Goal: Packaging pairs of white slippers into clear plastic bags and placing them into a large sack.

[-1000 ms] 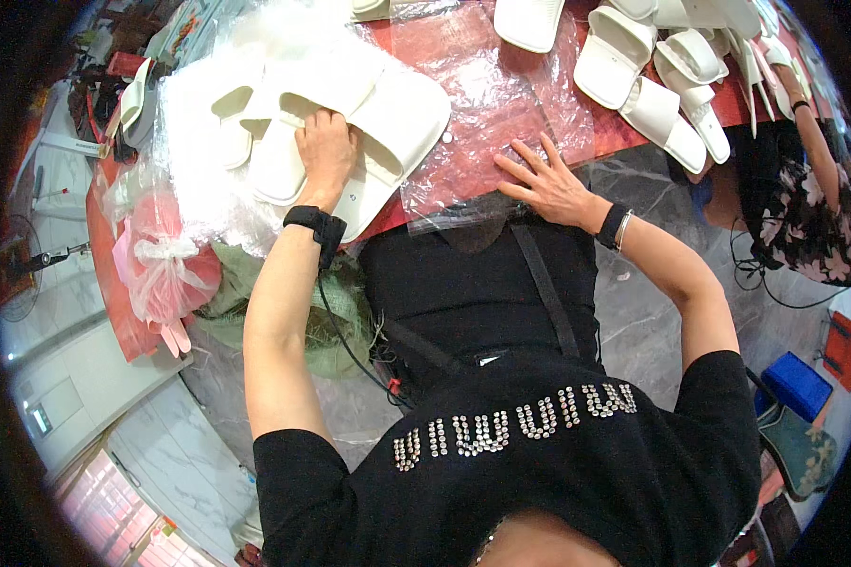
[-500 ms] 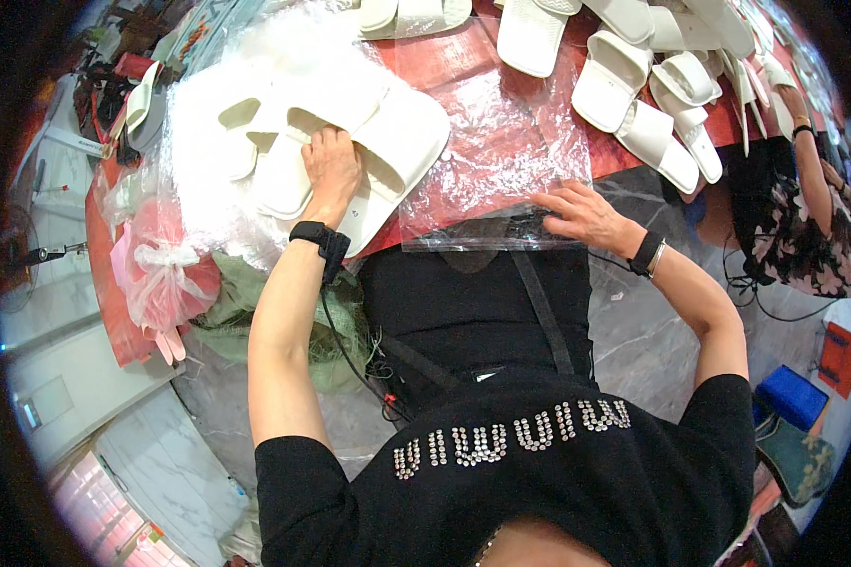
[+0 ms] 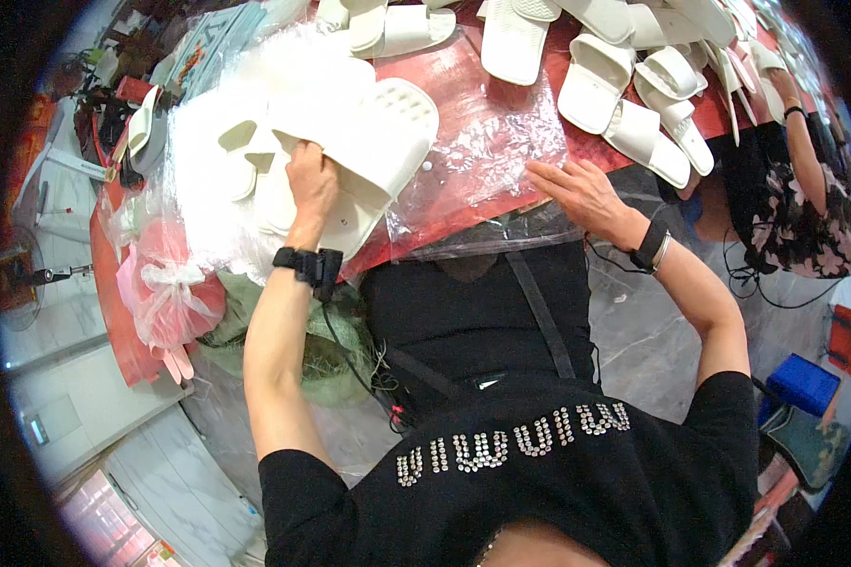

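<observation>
My left hand (image 3: 312, 189) is closed on a white slide slipper (image 3: 378, 137), its fingers tucked in under the strap and partly hidden. The slipper lies tilted among other white slippers (image 3: 246, 161), where strong glare washes out the edges. A clear plastic bag (image 3: 501, 132) is spread flat to the right of it, its near end hanging over the table edge. My right hand (image 3: 586, 198) is at the bag's right side, fingers stretched out and fingertips on or just over the film; I cannot tell whether they touch it.
White slippers (image 3: 596, 85) are heaped along the far right of the red table (image 3: 596, 151). A pink bundle tied in clear plastic (image 3: 170, 298) hangs at the left edge. Beneath it is a green sack (image 3: 255, 331). Another person's arm (image 3: 808, 161) reaches in at right.
My left hand has shifted slightly left and its fingers have gone further under the strap; the slipper has tilted. My right hand has moved slightly left, fingers straighter.
</observation>
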